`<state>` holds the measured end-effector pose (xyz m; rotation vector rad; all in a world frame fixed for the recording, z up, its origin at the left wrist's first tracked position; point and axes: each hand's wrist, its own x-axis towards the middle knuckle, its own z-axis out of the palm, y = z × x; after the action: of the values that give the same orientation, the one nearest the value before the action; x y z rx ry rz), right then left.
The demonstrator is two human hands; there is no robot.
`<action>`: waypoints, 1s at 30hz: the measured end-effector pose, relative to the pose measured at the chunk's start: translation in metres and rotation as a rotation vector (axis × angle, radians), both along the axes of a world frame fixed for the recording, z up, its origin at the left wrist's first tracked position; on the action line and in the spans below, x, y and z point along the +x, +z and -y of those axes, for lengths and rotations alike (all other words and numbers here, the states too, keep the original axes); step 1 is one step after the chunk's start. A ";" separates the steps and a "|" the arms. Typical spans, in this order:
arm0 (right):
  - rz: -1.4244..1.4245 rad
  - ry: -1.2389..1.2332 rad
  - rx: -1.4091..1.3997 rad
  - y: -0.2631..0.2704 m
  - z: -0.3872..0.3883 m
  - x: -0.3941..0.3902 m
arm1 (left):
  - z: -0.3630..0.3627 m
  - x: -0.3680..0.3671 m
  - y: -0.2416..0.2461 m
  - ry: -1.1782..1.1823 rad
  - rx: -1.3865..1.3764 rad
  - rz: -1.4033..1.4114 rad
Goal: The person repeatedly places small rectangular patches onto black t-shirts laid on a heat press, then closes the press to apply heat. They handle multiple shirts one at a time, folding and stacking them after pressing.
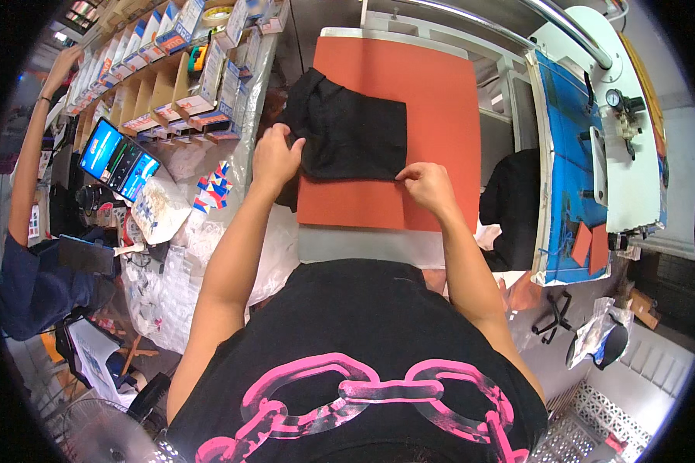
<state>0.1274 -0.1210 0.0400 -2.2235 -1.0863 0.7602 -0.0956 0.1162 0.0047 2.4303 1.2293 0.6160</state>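
A piece of black fabric [356, 130], perhaps a garment part, lies on the orange-red pad [443, 127] of a flat press bed, its left part hanging past the pad's edge. My left hand [278, 155] is at the fabric's left side, thumb and fingers apart; whether it pinches the cloth is unclear. With thumb and forefinger, my right hand [428, 182] pinches the fabric's lower right corner. More black fabric [512, 202] lies to the right of the pad.
A blue-covered press part [573, 139] with a pressure gauge [614, 98] stands at right. On the left are cardboard boxes [197, 101], a tablet [119, 159] and a plastic-covered table [174, 289]. A co-worker's arm [28, 168] reaches up at far left, beyond the boxes.
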 end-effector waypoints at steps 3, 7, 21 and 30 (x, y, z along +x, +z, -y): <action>-0.004 0.015 0.002 0.002 -0.001 0.002 | -0.003 -0.004 -0.027 0.145 -0.502 0.214; -0.054 -0.022 -0.070 0.014 -0.002 -0.002 | -0.001 -0.018 -0.047 0.430 -1.037 0.733; -0.034 0.190 -0.115 0.026 -0.001 0.013 | -0.045 0.071 0.020 -0.312 0.358 0.392; 0.117 -0.067 0.136 0.001 0.005 0.013 | -0.025 0.105 0.019 -0.420 0.279 0.106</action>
<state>0.1407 -0.1259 0.0413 -2.1991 -1.0792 0.5175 0.0089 0.1409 0.0238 2.7257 0.5917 0.8150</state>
